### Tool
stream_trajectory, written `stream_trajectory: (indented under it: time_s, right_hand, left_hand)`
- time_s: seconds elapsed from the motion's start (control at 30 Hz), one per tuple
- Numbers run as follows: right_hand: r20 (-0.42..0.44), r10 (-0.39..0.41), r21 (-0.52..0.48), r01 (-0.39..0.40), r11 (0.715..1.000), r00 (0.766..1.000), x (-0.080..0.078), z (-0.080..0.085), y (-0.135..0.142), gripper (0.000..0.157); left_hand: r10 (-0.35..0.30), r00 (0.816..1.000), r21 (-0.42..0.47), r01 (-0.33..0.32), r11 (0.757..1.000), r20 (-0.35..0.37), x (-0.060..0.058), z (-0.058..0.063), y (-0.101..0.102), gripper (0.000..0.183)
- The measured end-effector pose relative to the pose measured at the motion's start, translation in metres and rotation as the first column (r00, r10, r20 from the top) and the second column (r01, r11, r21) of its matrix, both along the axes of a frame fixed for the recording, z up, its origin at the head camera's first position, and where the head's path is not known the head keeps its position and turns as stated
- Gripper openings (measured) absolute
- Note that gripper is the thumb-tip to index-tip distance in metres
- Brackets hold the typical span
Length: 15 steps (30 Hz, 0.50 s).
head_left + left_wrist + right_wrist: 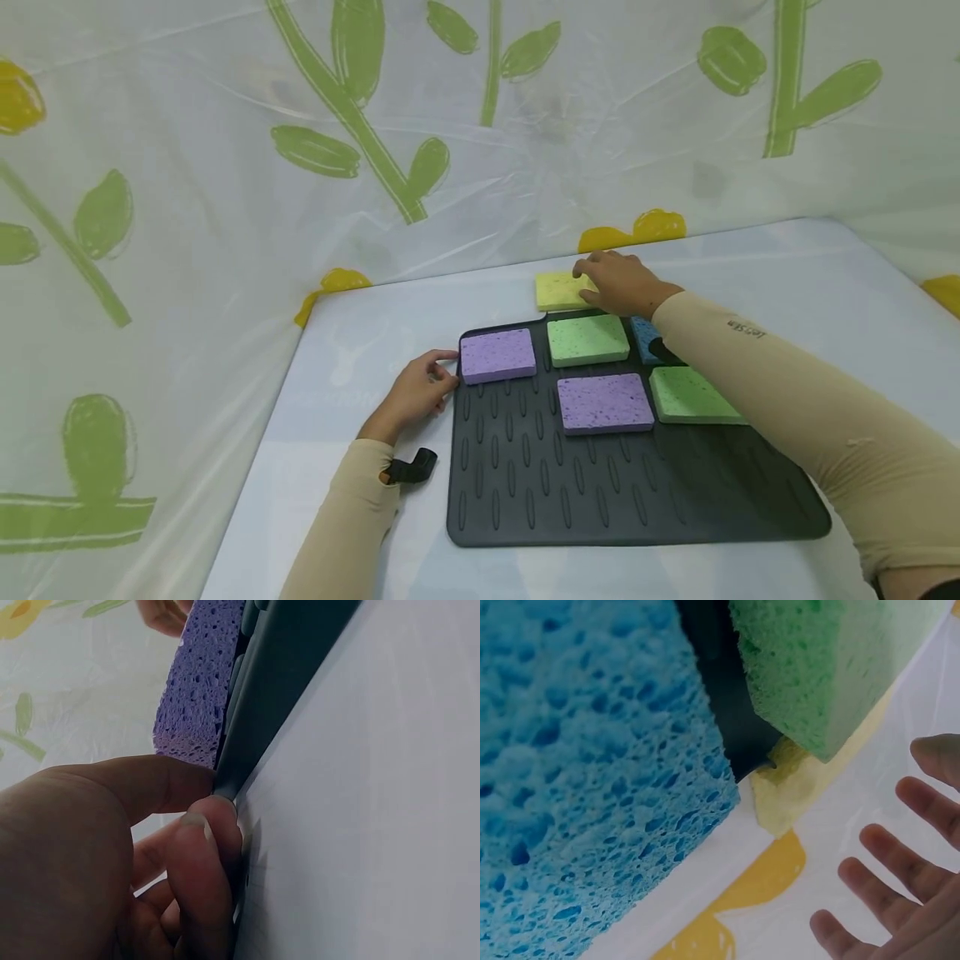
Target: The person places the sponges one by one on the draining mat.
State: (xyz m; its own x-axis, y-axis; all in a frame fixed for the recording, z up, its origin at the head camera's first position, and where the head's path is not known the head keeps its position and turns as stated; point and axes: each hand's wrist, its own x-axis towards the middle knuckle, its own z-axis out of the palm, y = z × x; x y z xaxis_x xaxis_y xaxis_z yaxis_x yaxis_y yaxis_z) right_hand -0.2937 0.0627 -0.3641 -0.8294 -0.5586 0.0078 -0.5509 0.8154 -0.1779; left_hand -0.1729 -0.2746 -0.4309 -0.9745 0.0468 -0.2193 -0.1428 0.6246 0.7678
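Note:
My left hand point(416, 392) is at the left edge of a dark ridged mat point(525, 500), its fingertips touching the rim beside a purple sponge point(497, 355). In the left wrist view, the fingertips meet the rim just below that sponge point(199, 690). Past the mat's far edge lies a yellow sponge point(558, 292). Over its right end my right hand point(622, 283) hovers with fingers spread and holding nothing; in the right wrist view the fingers stand apart from the yellow sponge point(776, 806). A green sponge point(587, 340) is nearest on the mat.
A second purple sponge point(606, 404) and another green sponge point(690, 396) lie in the nearer row. The right forearm partly covers a blue sponge point(645, 333). The white table point(337, 400) meets a hanging sheet point(202, 250) printed with leaves.

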Motion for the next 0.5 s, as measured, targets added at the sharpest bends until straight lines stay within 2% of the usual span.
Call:
stream_trajectory:
  time_s: [0.27,0.5]
  right_hand:
    - [0.147,0.006,-0.014,-0.004,1.000,0.989,-0.009,-0.010,0.002,0.042]
    - [0.193,0.017,-0.008,-0.016,1.000,0.981,-0.015,-0.012,0.004,0.043]
  left_hand:
    - [0.003,1.000,-0.013,-0.003,1.000,0.004,-0.001,-0.002,0.002,0.047]
    - [0.008,1.000,-0.019,-0.008,1.000,0.007,-0.002,-0.002,0.001,0.047]
